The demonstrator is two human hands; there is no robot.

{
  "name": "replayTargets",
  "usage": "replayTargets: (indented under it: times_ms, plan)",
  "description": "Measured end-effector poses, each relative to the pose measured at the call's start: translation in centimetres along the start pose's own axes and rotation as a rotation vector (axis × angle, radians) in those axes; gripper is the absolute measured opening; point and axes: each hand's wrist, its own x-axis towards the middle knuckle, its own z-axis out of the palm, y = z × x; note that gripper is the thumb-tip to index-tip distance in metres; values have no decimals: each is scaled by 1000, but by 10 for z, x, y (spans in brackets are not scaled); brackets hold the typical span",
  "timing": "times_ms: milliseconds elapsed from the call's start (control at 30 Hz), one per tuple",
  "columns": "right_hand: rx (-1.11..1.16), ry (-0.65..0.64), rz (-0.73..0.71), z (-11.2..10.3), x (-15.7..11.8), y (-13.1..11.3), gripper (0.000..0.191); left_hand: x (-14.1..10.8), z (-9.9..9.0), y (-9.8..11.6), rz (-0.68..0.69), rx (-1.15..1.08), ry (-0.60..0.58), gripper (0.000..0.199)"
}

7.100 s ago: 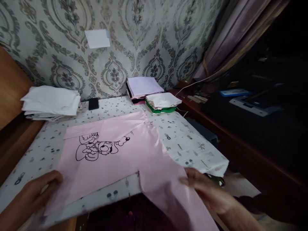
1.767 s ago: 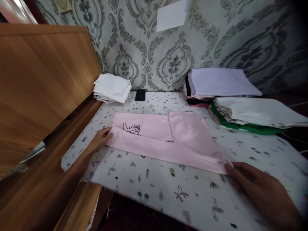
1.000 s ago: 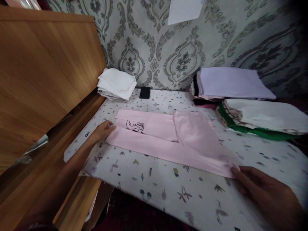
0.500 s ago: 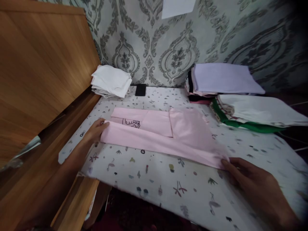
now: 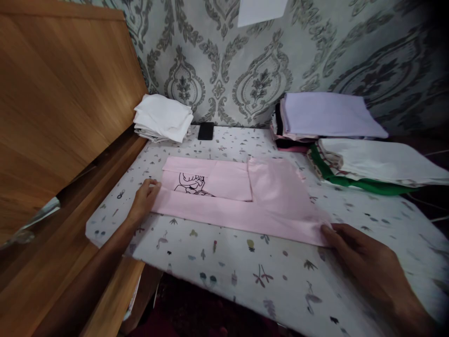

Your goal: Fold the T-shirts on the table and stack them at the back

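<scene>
A pink garment (image 5: 228, 210) lies partly folded on the patterned white cloth, with its long near side turned inward and a black line drawing showing at its left part. At the garment's left end, my left hand (image 5: 146, 199) pinches the near corner. My right hand (image 5: 365, 260) grips the garment's near right corner between thumb and fingers. Both hands are closed on the fabric. The folded strip lies nearly flat between them.
Folded white clothes (image 5: 163, 117) are stacked at the back left beside a black flat object (image 5: 206, 131). At the back right are a pile topped by lilac cloth (image 5: 326, 114) and another with white cloth (image 5: 382, 159) over green. A wooden panel (image 5: 70, 84) stands left.
My left hand has moved slightly down and toward me with the garment's left corner. The near strip lies flatter, and more of the black drawing shows. My right hand has barely moved.
</scene>
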Motion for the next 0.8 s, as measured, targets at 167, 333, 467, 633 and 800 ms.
replayTargets:
  times_ms: [167,333,467,633,800]
  plan:
    - [-40,6,-27,-4,-4,-8,56,5,-2,-5,55,21,-20,31]
    - [-85,6,4,-1,-3,-12,58,8,-4,-9,87,147,9,25]
    - [-137,-23,28,-1,0,-13,63,8,-4,-6,123,263,-23,22]
    - [-155,5,2,0,5,-10,58,1,-8,1,78,519,-44,22]
    - [-186,-1,-18,1,7,-6,58,-6,-15,6,50,677,-24,27]
